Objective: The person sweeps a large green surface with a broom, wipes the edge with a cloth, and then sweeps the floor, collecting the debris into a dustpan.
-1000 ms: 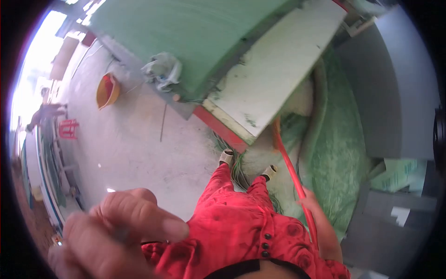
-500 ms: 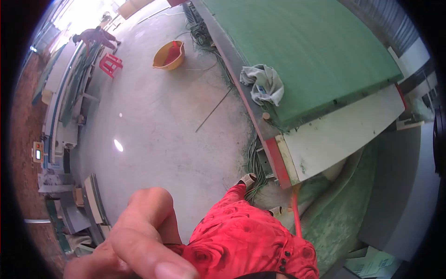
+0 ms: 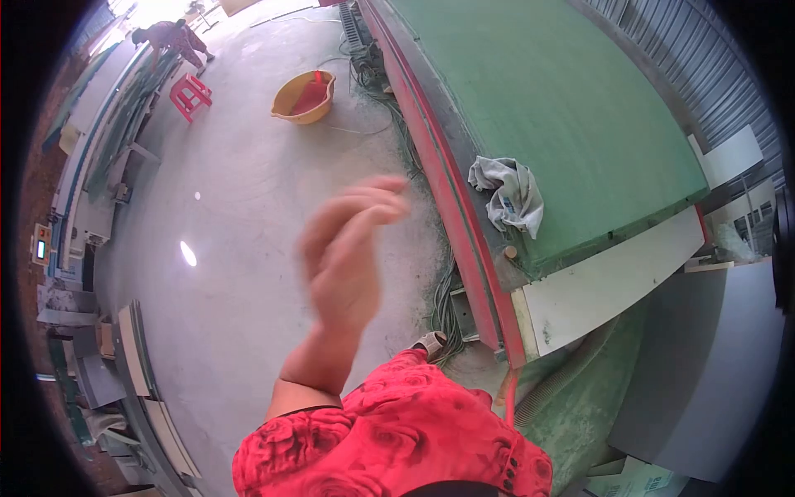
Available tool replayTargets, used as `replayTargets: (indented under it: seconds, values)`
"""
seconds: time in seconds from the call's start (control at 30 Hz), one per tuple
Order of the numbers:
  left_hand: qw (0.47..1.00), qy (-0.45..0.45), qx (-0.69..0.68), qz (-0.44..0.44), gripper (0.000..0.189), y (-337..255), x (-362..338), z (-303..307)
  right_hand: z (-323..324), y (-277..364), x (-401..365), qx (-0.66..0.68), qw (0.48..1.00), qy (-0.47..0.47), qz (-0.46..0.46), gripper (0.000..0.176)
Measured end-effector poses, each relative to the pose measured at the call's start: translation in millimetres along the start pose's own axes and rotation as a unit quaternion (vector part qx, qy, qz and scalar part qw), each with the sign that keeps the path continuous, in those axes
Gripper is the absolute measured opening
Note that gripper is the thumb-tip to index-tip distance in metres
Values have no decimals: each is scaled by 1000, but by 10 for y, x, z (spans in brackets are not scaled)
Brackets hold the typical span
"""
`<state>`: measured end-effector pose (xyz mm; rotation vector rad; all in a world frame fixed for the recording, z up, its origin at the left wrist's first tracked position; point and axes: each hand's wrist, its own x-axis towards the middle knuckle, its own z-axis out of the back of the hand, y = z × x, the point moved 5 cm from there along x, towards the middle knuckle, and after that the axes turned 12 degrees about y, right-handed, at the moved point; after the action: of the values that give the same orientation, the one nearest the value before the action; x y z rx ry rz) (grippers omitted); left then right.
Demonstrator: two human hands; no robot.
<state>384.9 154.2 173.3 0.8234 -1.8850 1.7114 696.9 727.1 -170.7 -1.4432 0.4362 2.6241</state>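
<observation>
My left hand (image 3: 348, 248) is raised over the floor in the middle of the view, bent at the wrist and blurred by motion. Its fingers reach out to the right, loosely curved, and no object shows in them. My right hand is out of view. To the right of my left hand, apart from it, a crumpled grey cloth (image 3: 512, 197) lies on the near left corner of a large green-topped table (image 3: 563, 108). A small round brown piece (image 3: 510, 252) sits beside the cloth. My red rose-patterned clothing (image 3: 406, 439) fills the bottom.
A yellow basin (image 3: 302, 99) with something red inside stands on the floor, left of the table's red side rail (image 3: 439, 182). Farther left are a red stool (image 3: 190, 95) and a bending person (image 3: 174, 37) at a long machine. Cables (image 3: 443, 319) run along the table's foot.
My left hand has swung up and right from the lower left, away from my body. The view has shifted, so the cloth and table appear lower and farther right.
</observation>
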Motion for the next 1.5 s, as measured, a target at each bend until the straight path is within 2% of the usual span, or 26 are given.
replayTargets:
  seconds: [0.03, 0.07, 0.13, 0.2, 0.27, 0.37, 0.47, 0.53, 0.57, 0.6, 0.67, 0.8, 0.87, 0.9, 0.97, 1.0, 1.07, 1.1, 1.23, 1.3, 1.37, 1.43, 1.5]
  values:
    - [987, -38, -78, 131, 17, 300, -151, -86, -30, -16, -28, -3, 1000, -4, 3, 38]
    - [934, -87, -227, 264, 13, 652, -386, -192, -53, -39, -58, -6, 1000, -8, 5, 38]
    - [892, -19, -218, 395, 18, 1153, -916, -432, -106, -97, -118, -11, 1000, -19, 8, 38]
    - [862, 60, -163, 477, 21, 1472, -1566, -619, -219, -144, -156, -13, 999, -27, 14, 38]
    - [799, 173, -102, 567, 28, 1651, -2244, -654, -402, -186, -213, -12, 999, -31, 20, 38]
    - [743, 230, 61, 626, 42, 1671, -2894, -331, -859, -294, -465, -3, 999, -32, 15, 38]
    - [661, 312, 214, 648, 45, 2079, -3665, 523, -1450, -335, -738, 13, 999, -33, 9, 38]
    - [603, 339, 299, 657, 39, 2210, -4020, 1331, -1935, -262, -904, 30, 999, -33, 7, 38]
    - [557, 365, 374, 645, 31, 2093, -3969, 1650, -2215, -182, -992, 42, 998, -35, 4, 38]
    - [507, 341, 364, 703, 23, 1873, -3841, 1879, -2508, -95, -1094, 55, 998, -37, 0, 38]
    - [434, 393, 396, 707, 20, 1832, -3969, 2437, -3068, 61, -1345, 75, 996, -39, -10, 38]
    - [434, 368, 456, 684, 22, 1362, -3867, 2818, -3891, 432, -1477, 97, 994, -40, 0, 38]
    - [498, 317, 505, 630, 24, 1153, -3832, 2829, -4119, 621, -1431, 100, 994, -39, 13, 38]
    - [496, 315, 504, 632, 24, 1071, -3852, 2847, -4188, 680, -1430, 98, 994, -37, 19, 38]
    - [548, 314, 458, 625, 29, 923, -3925, 2853, -4280, 748, -1470, 88, 995, -27, 28, 38]
    - [547, 311, 456, 630, 29, 864, -3984, 2888, -4298, 782, -1468, 82, 996, -23, 33, 38]
    - [561, 316, 442, 624, 34, 808, -4022, 2962, -4266, 871, -1367, 69, 996, -21, 44, 38]
    - [548, 325, 441, 632, 38, 786, -4025, 3027, -4219, 927, -1274, 62, 997, -23, 50, 38]
    - [568, 298, 441, 628, 48, 799, -3976, 3452, -3909, 1328, -809, 41, 996, -42, 67, 38]
    - [596, 239, 451, 620, 65, 916, -3994, 3793, -3819, 1670, -660, 48, 995, -62, 58, 38]
    - [603, 162, 354, 697, 80, 1137, -4153, 4222, -3719, 2030, -492, 57, 994, -84, 45, 38]
    - [576, 84, 259, 771, 84, 1158, -4153, 4533, -3578, 2395, -196, 60, 992, -102, 40, 38]
    - [559, 91, 280, 775, 82, 1240, -4110, 4950, -3275, 2797, 277, 53, 990, -118, 51, 38]
